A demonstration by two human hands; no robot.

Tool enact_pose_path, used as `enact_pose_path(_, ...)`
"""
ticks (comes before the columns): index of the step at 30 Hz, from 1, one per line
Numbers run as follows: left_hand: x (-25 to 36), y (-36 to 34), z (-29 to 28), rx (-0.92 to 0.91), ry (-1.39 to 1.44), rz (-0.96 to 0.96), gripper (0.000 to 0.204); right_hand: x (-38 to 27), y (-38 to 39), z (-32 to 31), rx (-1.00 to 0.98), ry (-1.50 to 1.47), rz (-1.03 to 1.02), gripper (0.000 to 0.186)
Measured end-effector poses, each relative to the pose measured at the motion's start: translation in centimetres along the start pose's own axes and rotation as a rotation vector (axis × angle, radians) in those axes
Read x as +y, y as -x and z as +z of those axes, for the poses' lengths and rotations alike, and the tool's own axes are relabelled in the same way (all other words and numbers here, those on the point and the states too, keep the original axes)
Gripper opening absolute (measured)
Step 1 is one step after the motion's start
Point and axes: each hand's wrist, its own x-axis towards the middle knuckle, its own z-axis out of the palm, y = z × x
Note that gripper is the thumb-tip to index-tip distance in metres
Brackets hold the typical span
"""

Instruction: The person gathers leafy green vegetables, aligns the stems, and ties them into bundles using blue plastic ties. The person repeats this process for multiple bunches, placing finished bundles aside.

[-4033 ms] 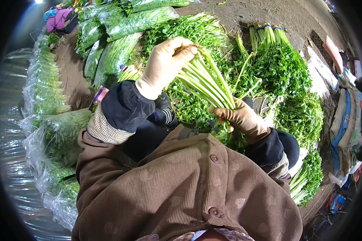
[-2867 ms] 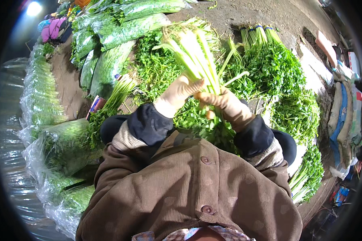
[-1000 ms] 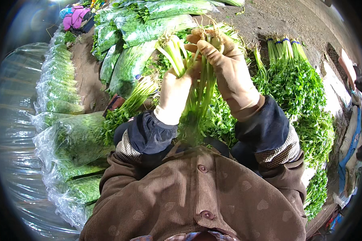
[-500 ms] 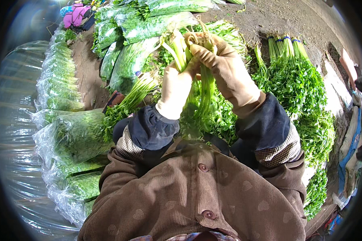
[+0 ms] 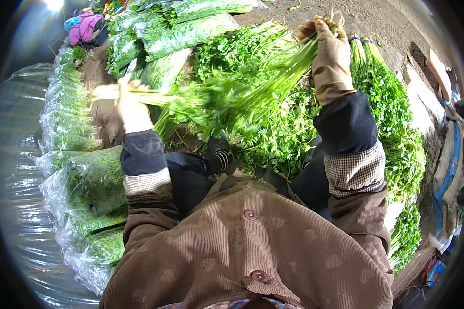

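Observation:
My left hand (image 5: 130, 107), in a pale glove and raised at the left, is closed round pale celery stalks (image 5: 103, 93) that lie sideways, their leaves trailing right. My right hand (image 5: 330, 59), in a tan glove, is up at the right, gripping a second celery bunch (image 5: 278, 72) near its roots; its stalks slant down-left, and the leaves of the two bunches overlap in a motion blur. A heap of loose celery (image 5: 273, 154) lies below them between my legs. My shoe (image 5: 217, 153) shows beside it.
Plastic-bagged celery (image 5: 191, 28) is piled ahead and along the left (image 5: 95, 188), beside plastic sheeting (image 5: 26, 170). Banded bunches (image 5: 376, 87) lie at right, with folded sacks (image 5: 448, 175) and a pink object (image 5: 437, 74). A person in purple (image 5: 85, 28) is at the upper left.
My hands, earlier together in the middle, have moved apart: the left outward to the left, the right up and to the right. The held celery is now split between them.

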Motion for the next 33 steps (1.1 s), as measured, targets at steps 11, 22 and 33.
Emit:
enact_pose_path(11,-3.8,10.9,9.5,-0.767,-0.409,-0.326,0.034,0.6,8.4,4.2,-0.5,0.099,0.397,0.019)
enact_pose_path(22,-3.1,11.9,11.9,-1.021,-0.396,-0.58,0.042,-1.1,8.1,3.5,-0.717,0.015,0.47,0.018)
enact_pose_path(33,-3.9,12.5,11.9,-0.961,-0.372,-0.465,0.045,-2.7,9.1,3.7,-0.848,0.361,0.308,0.023)
